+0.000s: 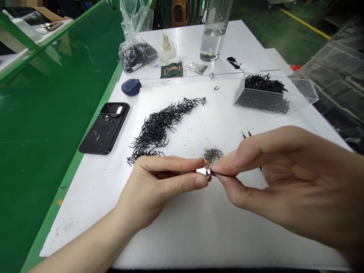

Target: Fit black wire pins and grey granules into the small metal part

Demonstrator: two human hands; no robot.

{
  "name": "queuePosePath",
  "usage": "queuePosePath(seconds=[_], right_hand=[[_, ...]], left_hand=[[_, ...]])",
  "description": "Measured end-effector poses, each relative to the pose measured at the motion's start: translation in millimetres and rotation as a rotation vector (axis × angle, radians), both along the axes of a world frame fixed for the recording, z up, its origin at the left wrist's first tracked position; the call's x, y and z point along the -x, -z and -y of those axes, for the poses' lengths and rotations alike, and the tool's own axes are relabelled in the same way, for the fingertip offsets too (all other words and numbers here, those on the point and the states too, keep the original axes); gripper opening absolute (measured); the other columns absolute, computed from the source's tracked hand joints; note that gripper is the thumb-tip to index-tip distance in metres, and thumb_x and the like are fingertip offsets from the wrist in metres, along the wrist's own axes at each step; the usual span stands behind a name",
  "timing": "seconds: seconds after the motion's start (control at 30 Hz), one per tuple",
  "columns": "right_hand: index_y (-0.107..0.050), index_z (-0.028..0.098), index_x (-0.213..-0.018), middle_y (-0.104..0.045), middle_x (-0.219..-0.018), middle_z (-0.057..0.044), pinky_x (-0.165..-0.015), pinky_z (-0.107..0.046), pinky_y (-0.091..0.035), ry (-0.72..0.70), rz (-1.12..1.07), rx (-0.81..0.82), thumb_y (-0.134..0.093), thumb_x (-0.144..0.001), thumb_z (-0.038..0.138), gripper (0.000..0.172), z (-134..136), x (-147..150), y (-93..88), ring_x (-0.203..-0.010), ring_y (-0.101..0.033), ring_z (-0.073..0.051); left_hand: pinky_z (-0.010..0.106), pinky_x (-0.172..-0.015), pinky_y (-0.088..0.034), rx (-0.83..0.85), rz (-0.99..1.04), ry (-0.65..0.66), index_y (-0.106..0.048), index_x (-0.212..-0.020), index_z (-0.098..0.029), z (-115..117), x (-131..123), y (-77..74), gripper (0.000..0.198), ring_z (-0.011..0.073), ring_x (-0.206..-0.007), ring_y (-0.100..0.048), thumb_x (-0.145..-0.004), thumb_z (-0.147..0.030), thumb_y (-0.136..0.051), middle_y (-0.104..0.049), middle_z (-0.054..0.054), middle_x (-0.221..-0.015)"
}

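Between the thumb and fingers of my left hand (159,176) is a small shiny metal piece (202,171). My right hand (278,178) pinches a thin black piece (224,174) against the metal piece's right end; the fingertips hide much of it. Just behind the fingertips lies a small heap of tiny metallic bits (213,153). A long pile of small black forked pieces (156,127) stretches beyond my left hand. Two dark pointed tips (248,132), like those of tweezers, stick out behind my right hand.
A black phone (104,129) and dark blue rounded object (131,87) lie left. At right stands a clear bin (261,100) of black pieces. Behind are a bagged black heap (135,57), small bottle (166,43), green packet (171,70) and tall vessel of clear liquid (213,43).
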State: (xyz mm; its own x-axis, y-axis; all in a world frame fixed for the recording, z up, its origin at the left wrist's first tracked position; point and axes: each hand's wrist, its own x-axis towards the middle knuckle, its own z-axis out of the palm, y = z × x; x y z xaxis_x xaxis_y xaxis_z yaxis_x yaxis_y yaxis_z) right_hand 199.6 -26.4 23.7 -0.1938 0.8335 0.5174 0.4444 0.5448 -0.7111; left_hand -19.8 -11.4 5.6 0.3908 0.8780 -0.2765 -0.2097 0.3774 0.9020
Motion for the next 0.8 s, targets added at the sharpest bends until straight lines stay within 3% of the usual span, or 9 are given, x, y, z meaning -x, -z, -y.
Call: queuePosePath(seconds=[0.17,0.37,0.63,0.8], right_hand=[[-0.07,0.03,-0.091,-0.083,-0.081,0.005,-0.062,-0.025,-0.069,-0.033,0.05,0.007,-0.079,-0.081,0.009,0.025,0.8,-3.2,-3.8,-0.066,-0.081,-0.016],[-0.07,0.029,-0.093,-0.083,-0.087,0.005,-0.065,-0.023,-0.069,-0.072,0.002,0.046,-0.079,-0.08,0.006,0.027,3.1,-6.9,1.5,-0.071,-0.082,-0.015],[-0.07,0.027,-0.09,-0.083,-0.087,0.006,-0.072,-0.02,-0.069,-0.097,-0.026,0.062,-0.079,-0.081,0.007,0.024,3.2,-5.8,2.8,-0.075,-0.082,-0.014],[-0.071,0.03,-0.091,-0.083,-0.086,0.006,-0.071,-0.028,-0.072,-0.102,-0.057,0.072,-0.078,-0.08,0.004,0.029,1.5,-5.4,4.8,-0.075,-0.082,-0.018]], left_hand=[[0.018,-0.083,-0.068,0.007,-0.015,-0.016,-0.089,-0.083,-0.033,-1.1,-1.4,-1.8,0.021,0.0189,-0.091,-0.084,-0.072,-0.019,-0.099,-0.087,-0.002,-0.093],[0.028,-0.076,-0.071,0.016,-0.036,-0.037,-0.088,-0.078,-0.031,-1.2,-2.5,-3.4,0.022,0.0238,-0.079,-0.084,-0.064,-0.02,-0.102,-0.086,0.001,-0.084],[0.016,-0.076,-0.068,0.009,-0.017,-0.009,-0.088,-0.079,-0.031,-0.3,-2.2,-3.6,0.023,0.0163,-0.079,-0.084,-0.066,-0.018,-0.101,-0.086,-0.002,-0.085],[0.019,-0.079,-0.069,0.004,-0.025,-0.008,-0.088,-0.079,-0.031,1.6,-1.3,-3.1,0.021,0.0182,-0.082,-0.084,-0.068,-0.018,-0.1,-0.087,-0.002,-0.086]])
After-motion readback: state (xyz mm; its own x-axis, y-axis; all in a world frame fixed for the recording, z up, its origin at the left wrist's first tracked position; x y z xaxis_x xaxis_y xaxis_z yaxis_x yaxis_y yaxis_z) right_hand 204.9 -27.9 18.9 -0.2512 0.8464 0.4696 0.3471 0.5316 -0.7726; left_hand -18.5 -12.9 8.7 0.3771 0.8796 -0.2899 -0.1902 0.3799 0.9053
